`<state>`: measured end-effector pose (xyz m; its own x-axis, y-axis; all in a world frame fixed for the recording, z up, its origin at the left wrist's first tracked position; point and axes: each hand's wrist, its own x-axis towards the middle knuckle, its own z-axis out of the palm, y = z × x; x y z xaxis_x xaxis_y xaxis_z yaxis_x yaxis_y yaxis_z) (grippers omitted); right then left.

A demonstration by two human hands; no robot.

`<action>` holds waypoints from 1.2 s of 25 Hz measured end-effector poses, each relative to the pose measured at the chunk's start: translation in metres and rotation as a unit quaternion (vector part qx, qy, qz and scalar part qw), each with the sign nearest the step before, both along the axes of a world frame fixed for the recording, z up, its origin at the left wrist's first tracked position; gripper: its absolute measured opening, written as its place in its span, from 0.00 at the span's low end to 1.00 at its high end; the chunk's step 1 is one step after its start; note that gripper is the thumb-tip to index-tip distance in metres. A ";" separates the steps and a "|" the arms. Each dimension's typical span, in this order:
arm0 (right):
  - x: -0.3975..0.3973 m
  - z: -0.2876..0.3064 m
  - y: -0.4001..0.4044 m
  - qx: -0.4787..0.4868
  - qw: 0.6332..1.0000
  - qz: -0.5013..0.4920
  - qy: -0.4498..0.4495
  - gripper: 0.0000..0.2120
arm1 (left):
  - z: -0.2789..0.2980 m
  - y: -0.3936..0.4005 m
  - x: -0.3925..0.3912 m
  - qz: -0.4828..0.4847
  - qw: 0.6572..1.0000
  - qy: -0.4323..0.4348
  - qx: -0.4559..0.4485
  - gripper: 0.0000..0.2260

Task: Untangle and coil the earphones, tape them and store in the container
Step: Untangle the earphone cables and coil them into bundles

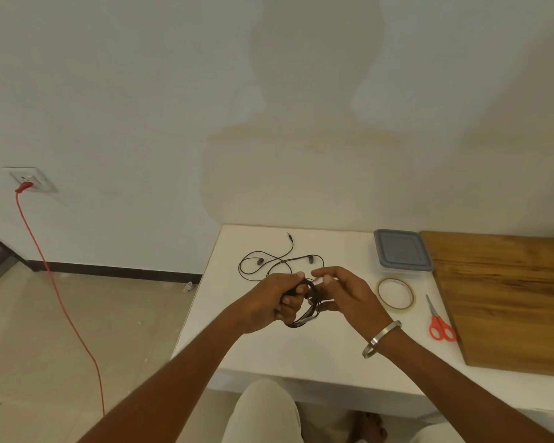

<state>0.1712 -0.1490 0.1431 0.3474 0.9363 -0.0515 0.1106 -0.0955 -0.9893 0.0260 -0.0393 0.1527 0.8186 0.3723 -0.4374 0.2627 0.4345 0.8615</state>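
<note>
- Grip: left hand [277, 300] curled round coiled earphones [304, 306] above bench [269, 346] middle; right hand [343, 294] pinched something at the coil, unclear what.
- Second earphones [279, 262] lay loose near far edge.
- Container [402, 251], lidded, far-right.
- Risk: coil likely springs open if left grip slackens before taping.

Bare forearms, a silver bangle [383, 337] on the right wrist, pale trousers [263, 410] below.

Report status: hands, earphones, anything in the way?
Left hand grips coiled earphones; right hand pinches at the coil. Second earphone set loose on table. Tape roll, scissors, lidded container unobstructed at right.
</note>
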 end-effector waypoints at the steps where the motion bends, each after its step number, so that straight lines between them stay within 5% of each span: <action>1: 0.000 0.001 0.000 -0.003 1.000 0.013 0.009 0.09 | 0.000 0.000 0.000 0.003 1.000 0.000 0.002 0.18; 9: -0.003 -0.003 0.000 -0.018 0.991 0.065 -0.116 0.16 | -0.002 -0.003 0.001 -0.030 0.999 0.001 -0.020 0.18; 17: -0.004 -0.003 0.001 0.011 0.992 0.075 -0.099 0.16 | -0.011 -0.001 0.002 0.013 0.999 0.009 -0.034 0.18; 30: -0.002 -0.015 0.002 0.020 0.997 -0.077 -0.009 0.02 | -0.018 -0.005 0.018 0.106 0.991 -0.001 -0.080 0.16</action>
<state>0.1694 -0.1465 0.1282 0.4880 0.8728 -0.0078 0.1147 -0.0730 -0.9907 0.0438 -0.0439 0.1345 0.7300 0.4619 -0.5037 0.1497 0.6110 0.7773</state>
